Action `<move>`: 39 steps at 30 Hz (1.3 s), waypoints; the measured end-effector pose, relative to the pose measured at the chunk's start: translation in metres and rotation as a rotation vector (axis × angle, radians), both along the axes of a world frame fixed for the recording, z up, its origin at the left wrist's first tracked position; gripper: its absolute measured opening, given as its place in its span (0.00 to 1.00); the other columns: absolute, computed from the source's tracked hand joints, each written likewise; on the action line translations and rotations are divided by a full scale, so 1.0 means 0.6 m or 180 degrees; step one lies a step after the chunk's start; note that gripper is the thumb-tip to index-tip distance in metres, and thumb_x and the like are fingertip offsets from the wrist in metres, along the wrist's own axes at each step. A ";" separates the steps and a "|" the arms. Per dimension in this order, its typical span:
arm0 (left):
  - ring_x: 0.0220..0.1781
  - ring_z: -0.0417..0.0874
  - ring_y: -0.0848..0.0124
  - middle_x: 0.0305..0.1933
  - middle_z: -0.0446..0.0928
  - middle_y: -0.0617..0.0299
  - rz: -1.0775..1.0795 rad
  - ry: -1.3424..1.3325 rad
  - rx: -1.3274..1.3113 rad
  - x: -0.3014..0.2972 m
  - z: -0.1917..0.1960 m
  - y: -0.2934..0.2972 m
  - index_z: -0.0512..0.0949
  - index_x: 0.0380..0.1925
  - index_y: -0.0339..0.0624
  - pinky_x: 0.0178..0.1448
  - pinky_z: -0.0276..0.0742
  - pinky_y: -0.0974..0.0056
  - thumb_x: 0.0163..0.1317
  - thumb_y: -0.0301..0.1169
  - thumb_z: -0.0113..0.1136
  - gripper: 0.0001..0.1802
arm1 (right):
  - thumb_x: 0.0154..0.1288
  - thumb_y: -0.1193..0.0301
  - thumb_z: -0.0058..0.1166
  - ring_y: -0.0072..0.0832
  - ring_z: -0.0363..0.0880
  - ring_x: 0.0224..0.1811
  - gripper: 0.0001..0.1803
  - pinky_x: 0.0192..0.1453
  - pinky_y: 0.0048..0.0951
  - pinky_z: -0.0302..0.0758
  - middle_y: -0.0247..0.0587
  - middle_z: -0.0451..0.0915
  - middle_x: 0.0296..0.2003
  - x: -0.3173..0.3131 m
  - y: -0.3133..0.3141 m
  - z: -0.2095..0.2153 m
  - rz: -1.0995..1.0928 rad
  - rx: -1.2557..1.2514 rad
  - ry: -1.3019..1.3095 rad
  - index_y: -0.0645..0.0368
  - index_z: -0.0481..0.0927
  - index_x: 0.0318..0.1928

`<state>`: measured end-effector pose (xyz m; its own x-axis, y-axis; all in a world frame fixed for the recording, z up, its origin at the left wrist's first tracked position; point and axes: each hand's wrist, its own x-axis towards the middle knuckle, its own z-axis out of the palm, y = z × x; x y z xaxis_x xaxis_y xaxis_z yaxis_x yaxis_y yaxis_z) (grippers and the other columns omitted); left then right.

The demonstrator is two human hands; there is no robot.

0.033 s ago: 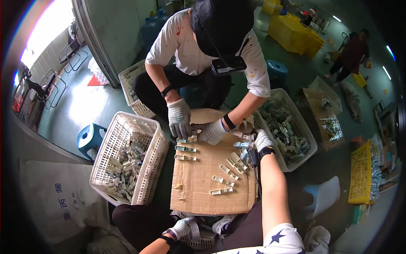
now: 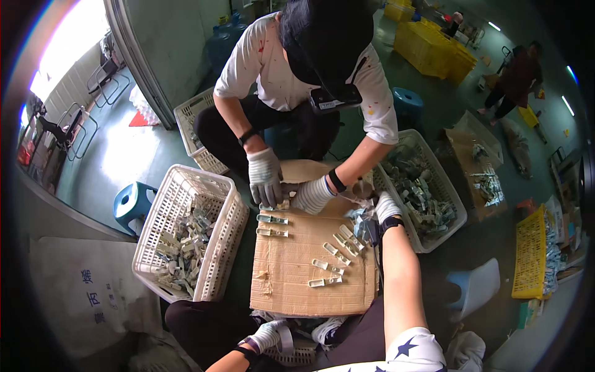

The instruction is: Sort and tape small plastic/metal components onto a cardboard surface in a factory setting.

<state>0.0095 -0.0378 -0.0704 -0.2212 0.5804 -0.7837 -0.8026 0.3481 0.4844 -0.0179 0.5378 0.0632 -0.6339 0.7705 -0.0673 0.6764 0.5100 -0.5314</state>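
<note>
Two people are working knee to knee over a flat cardboard sheet [image 2: 297, 273] that is serving as a low bench between three white slatted baskets; the basket on the left [image 2: 186, 239] and the basket on the right [image 2: 427, 186] are both sitting heaped with small pale clips, and a third [image 2: 189, 124] is standing behind the co-worker opposite; that co-worker, in a white shirt, is bending in with both gloved hands [image 2: 291, 189] pressing together at the far edge of the sheet, where two finished clips [image 2: 271, 225] are lying side by side; a slanting row of clips [image 2: 338, 254] is running down the sheet toward its near edge; the wearer's right hand [image 2: 384, 208], gloved, is reaching to the sheet's far right corner and appears to be closing on a small bunch of parts [image 2: 362, 217], though the exact pinch cannot be told; the left hand [image 2: 266, 338], also gloved, is resting low by the lap at the near edge, fingers curling, and whether it is holding anything cannot be told; the risks look plain enough: the two pairs of hands are crowding one corner and may be knocking each other's pieces, the unsecured sheet may be shifting and scattering the rows, and loose clips near the edge may be sliding to the floor.
</note>
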 end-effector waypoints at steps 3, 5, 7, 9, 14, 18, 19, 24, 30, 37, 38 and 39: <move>0.42 0.78 0.71 0.40 0.77 0.65 -0.1789 0.1580 0.0816 0.002 -0.007 0.113 0.76 0.44 0.40 0.52 0.73 0.67 0.64 0.23 0.54 0.09 | 0.64 0.74 0.45 0.50 0.79 0.45 0.12 0.47 0.39 0.77 0.54 0.81 0.42 0.197 0.302 -0.205 -0.1256 -0.1135 0.0586 0.60 0.81 0.43; 0.45 0.79 0.73 0.43 0.78 0.66 -0.0471 0.0608 0.0453 0.000 -0.083 -0.052 0.76 0.46 0.40 0.54 0.74 0.67 0.62 0.21 0.54 0.12 | 0.68 0.58 0.37 0.34 0.75 0.28 0.21 0.36 0.37 0.73 0.42 0.79 0.29 -0.024 0.141 -0.189 -0.1494 -0.3592 0.1321 0.56 0.81 0.39; 0.34 0.76 0.70 0.33 0.77 0.61 -0.0087 -0.0276 0.0222 0.001 0.105 0.068 0.77 0.38 0.39 0.40 0.72 0.70 0.65 0.33 0.51 0.10 | 0.67 0.60 0.37 0.35 0.77 0.32 0.19 0.39 0.36 0.74 0.44 0.80 0.32 0.052 0.159 -0.143 -0.1688 -0.2358 0.0910 0.57 0.80 0.41; 0.37 0.76 0.69 0.35 0.77 0.60 -0.0057 -0.0339 0.0174 0.007 0.072 0.041 0.76 0.39 0.38 0.41 0.72 0.70 0.67 0.34 0.48 0.11 | 0.67 0.63 0.38 0.37 0.79 0.37 0.17 0.42 0.35 0.75 0.46 0.81 0.35 0.052 0.121 -0.102 -0.1618 -0.1316 0.0533 0.58 0.79 0.43; 0.29 0.77 0.68 0.29 0.77 0.60 -0.0632 0.0793 0.0400 0.012 0.012 0.024 0.77 0.35 0.41 0.35 0.72 0.67 0.66 0.36 0.49 0.11 | 0.63 0.64 0.47 0.36 0.79 0.27 0.12 0.32 0.31 0.74 0.43 0.78 0.26 0.113 0.067 -0.052 -0.2099 -0.0967 0.1428 0.61 0.76 0.36; 0.36 0.80 0.63 0.33 0.79 0.59 -0.1822 0.2484 0.0750 -0.001 -0.010 0.005 0.77 0.42 0.42 0.41 0.76 0.64 0.68 0.30 0.43 0.12 | 0.66 0.66 0.47 0.23 0.75 0.18 0.07 0.21 0.25 0.72 0.34 0.78 0.25 0.170 0.021 0.019 -0.2164 -0.1744 0.1944 0.53 0.74 0.40; 0.38 0.80 0.63 0.35 0.80 0.58 -0.1900 0.2767 0.0761 -0.008 0.021 0.010 0.77 0.45 0.43 0.43 0.76 0.63 0.68 0.28 0.42 0.13 | 0.67 0.65 0.47 0.22 0.75 0.19 0.07 0.22 0.25 0.72 0.33 0.77 0.25 0.189 0.005 0.048 -0.2224 -0.1927 0.2053 0.52 0.73 0.41; 0.40 0.82 0.65 0.38 0.81 0.56 -0.2191 0.2546 0.0621 -0.015 0.090 0.020 0.78 0.47 0.46 0.41 0.80 0.62 0.68 0.27 0.44 0.14 | 0.69 0.62 0.47 0.22 0.75 0.23 0.09 0.23 0.25 0.73 0.30 0.74 0.30 0.259 -0.083 0.078 -0.1939 -0.2019 0.2666 0.50 0.72 0.46; 0.47 0.81 0.67 0.43 0.81 0.61 -0.2585 0.3007 0.0721 -0.008 0.096 0.009 0.78 0.48 0.43 0.54 0.76 0.66 0.56 0.12 0.50 0.22 | 0.69 0.62 0.49 0.22 0.72 0.18 0.08 0.20 0.22 0.71 0.35 0.79 0.28 0.269 -0.265 0.142 -0.1486 -0.3018 0.2595 0.49 0.74 0.44; 0.47 0.80 0.69 0.43 0.81 0.61 -0.2616 0.3362 0.0599 -0.003 0.166 0.008 0.78 0.48 0.44 0.55 0.75 0.65 0.50 0.09 0.54 0.25 | 0.70 0.61 0.45 0.18 0.72 0.21 0.17 0.25 0.22 0.72 0.36 0.80 0.33 0.264 -0.517 0.106 -0.0417 -0.3511 0.1568 0.53 0.72 0.56; 0.47 0.80 0.67 0.43 0.81 0.60 -0.2435 0.3145 0.0661 -0.003 0.142 0.006 0.78 0.47 0.43 0.54 0.75 0.65 0.50 0.10 0.54 0.24 | 0.71 0.61 0.45 0.18 0.73 0.22 0.18 0.25 0.22 0.73 0.35 0.80 0.33 0.265 -0.546 0.099 -0.0458 -0.3674 0.1552 0.53 0.72 0.56; 0.47 0.80 0.66 0.44 0.81 0.58 -0.2260 0.2939 0.0729 -0.005 0.122 0.008 0.79 0.46 0.43 0.53 0.75 0.65 0.51 0.11 0.53 0.23 | 0.71 0.61 0.44 0.18 0.74 0.22 0.18 0.25 0.22 0.73 0.35 0.80 0.33 0.267 -0.573 0.091 -0.0505 -0.3827 0.1549 0.53 0.72 0.57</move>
